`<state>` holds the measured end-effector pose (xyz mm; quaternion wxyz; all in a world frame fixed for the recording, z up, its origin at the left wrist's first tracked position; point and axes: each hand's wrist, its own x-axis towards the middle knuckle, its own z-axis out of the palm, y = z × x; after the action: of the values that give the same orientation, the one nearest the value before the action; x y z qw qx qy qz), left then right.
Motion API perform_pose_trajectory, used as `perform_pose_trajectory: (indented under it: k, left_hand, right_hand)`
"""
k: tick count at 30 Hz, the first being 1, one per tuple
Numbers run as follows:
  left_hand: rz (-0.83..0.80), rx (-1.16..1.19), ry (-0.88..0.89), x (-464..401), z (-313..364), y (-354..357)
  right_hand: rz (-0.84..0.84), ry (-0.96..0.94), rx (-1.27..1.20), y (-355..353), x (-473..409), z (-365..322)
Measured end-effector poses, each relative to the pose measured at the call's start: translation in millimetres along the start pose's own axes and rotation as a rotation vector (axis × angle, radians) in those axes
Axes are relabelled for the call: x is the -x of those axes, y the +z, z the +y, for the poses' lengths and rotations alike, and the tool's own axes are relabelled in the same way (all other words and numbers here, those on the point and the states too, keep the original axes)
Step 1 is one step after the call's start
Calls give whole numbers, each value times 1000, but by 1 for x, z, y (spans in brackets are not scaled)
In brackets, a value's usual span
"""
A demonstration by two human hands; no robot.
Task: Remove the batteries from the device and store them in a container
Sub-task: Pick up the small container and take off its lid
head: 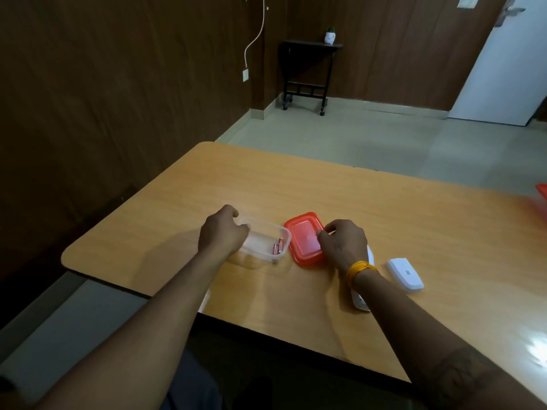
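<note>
- Left hand (222,232): curled over the left end wall of the clear container (266,242), fingers closed around its rim. Container appears to be steadied, not lifted.
- Clear container: sits flat on the table (414,232), open, lid off. Thin see-through plastic; judged light and slightly flexible, so walls could bow if squeezed hard. Best held at a short end or across both long rims.
- Batteries (278,246): two small red-orange cells are seen lying side by side inside the container, against its right wall. Extraction is judged done. Cells are small, round, smooth; they will roll if the box is tipped.
- Red lid (305,239): lies flat on the table, just right of the container, touching or nearly touching it. Stiff thin plastic with a raised lip; best lifted by the edge lip.
- Right hand (343,242): fingertips pinched at the lid's right edge. Whether the edge is actually clamped cannot be told; lid is not seen raised.
- Device (362,300): white body, mostly hidden under the right wrist.
- White cover (405,274): separate piece, right of the wrist, lying alone; taken to be the battery door.
- Next step judged: lid to be seated and pressed down at the corners.
</note>
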<state>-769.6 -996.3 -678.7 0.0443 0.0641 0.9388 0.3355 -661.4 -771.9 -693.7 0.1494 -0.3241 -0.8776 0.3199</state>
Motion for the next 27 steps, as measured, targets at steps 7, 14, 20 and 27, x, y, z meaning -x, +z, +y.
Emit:
perform_pose_trajectory:
  k: [7,14,20,27]
  left_hand:
    - [122,-171,124,3,3,-4]
    - [-91,-302,275,21,36,11]
    - [-198,-481,298,24,50,20]
    - [-286,-470,274,18,46,8]
  right_hand:
    - [26,-150,246,11,4,-12]
    - [108,-339,244,14,15,-35]
    - [-27,-359,87,25,22,-59]
    - [-148,-481,233,39,23,-61]
